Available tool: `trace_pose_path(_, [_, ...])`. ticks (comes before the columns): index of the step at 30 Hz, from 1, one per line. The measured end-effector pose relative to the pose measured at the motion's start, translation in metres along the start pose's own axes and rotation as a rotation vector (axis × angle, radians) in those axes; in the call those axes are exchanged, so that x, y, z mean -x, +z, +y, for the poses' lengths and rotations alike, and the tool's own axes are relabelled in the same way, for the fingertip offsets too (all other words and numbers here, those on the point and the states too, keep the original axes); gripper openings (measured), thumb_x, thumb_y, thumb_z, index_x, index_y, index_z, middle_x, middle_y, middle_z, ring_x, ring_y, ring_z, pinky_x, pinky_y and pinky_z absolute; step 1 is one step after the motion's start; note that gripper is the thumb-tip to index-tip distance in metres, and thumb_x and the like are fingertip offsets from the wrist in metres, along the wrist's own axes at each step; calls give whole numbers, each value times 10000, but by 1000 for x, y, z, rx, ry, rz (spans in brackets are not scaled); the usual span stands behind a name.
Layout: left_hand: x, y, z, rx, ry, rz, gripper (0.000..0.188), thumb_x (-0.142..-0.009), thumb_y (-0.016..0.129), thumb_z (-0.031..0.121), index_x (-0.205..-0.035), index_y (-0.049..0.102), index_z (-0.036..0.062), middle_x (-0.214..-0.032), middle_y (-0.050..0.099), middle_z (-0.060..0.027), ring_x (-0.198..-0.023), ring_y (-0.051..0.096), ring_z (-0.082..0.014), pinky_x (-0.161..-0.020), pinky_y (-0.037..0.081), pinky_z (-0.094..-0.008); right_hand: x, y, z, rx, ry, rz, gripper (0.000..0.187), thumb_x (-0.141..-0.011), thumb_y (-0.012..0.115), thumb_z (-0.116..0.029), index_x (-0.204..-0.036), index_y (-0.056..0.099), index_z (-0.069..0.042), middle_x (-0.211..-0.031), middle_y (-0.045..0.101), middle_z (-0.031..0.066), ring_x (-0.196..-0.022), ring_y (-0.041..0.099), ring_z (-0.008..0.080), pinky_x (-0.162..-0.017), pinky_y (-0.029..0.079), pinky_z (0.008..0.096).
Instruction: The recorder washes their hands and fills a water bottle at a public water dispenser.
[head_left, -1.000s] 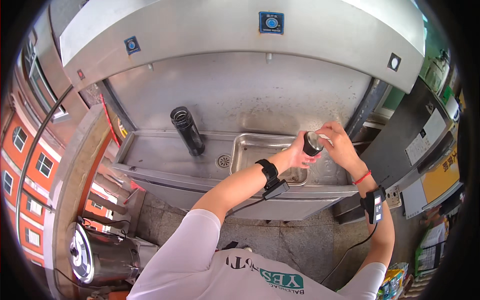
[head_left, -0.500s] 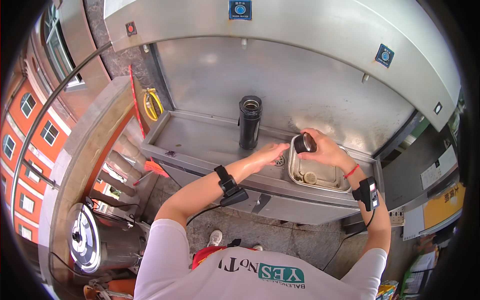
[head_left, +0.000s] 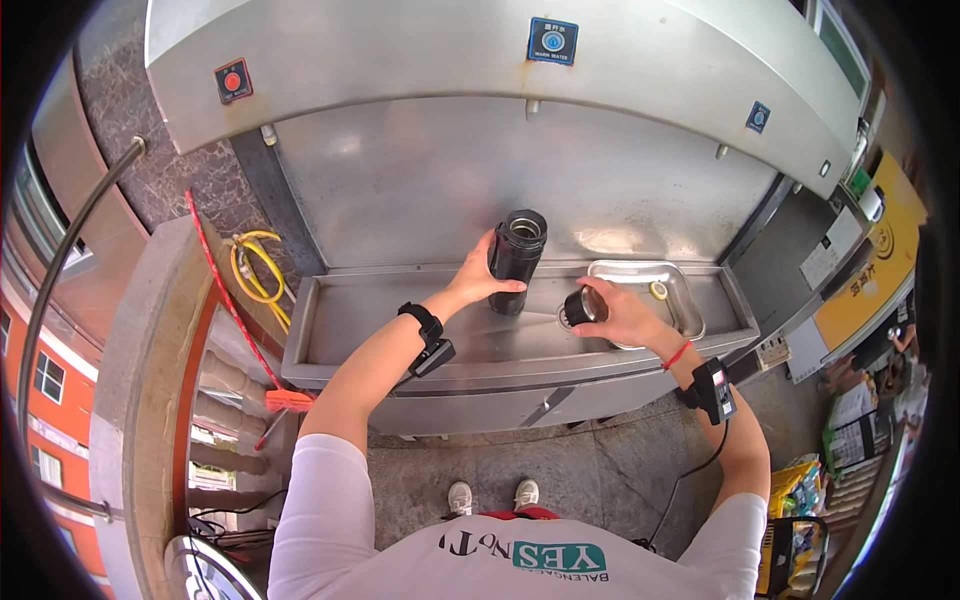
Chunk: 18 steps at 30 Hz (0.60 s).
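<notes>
A black insulated flask (head_left: pixel 517 262) stands upright in the steel trough (head_left: pixel 390 320), its mouth uncovered. My left hand (head_left: pixel 474 278) is closed round its left side, the thumb across its front. Off to the right, my right hand (head_left: pixel 632 316) grips a small dark flask lid (head_left: pixel 587 306) with a shiny metal end, tilted above the trough's drain. Behind that hand lies a shallow metal tray (head_left: pixel 684 312), partly covered by it. A pale yellow slice, like lemon (head_left: pixel 658 290), rests in the tray.
Above the trough, a steel dispenser carries a red button (head_left: pixel 233 81), a blue button (head_left: pixel 553 41) and several downward spouts. At left are a stone balustrade (head_left: pixel 165 290), a coiled yellow hose (head_left: pixel 255 268) and a red-headed brush (head_left: pixel 290 401). A yellow board (head_left: pixel 875 265) stands at right.
My left hand has gone from open beside the tray to holding the flask. My right hand has moved the lid left, away from over the tray. The view has shifted.
</notes>
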<state>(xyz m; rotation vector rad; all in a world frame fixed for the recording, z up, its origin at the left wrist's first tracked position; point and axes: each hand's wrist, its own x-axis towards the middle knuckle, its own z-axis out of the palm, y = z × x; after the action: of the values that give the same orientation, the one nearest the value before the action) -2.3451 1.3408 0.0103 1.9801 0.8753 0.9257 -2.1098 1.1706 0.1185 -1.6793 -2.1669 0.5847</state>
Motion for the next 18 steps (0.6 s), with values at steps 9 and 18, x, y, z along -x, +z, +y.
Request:
trace_pose_path(9, [-7,3,14,231,-27,-60,860,-608,887,210,-1277,393,-7,-1259,510,-128,-1194,478,-219,-1038,359,-371,9,-26,-38,114,-78,296,633,-756,739,-326,-1275,440,-119,-1105,521,173,-951,580,351,-820,486,419])
trace_pose_path(18, [35,-41,68,-315,-118,56,881,-550,854,450,-1212,494,-6,-1122,534,-210,-1091,530,-323,-936,440,-401,-10,-55,-74,414,-304,524,516,-895,572,-336,-1355,406,-171,-1029,525,128,-953,534,337,-806,482,420])
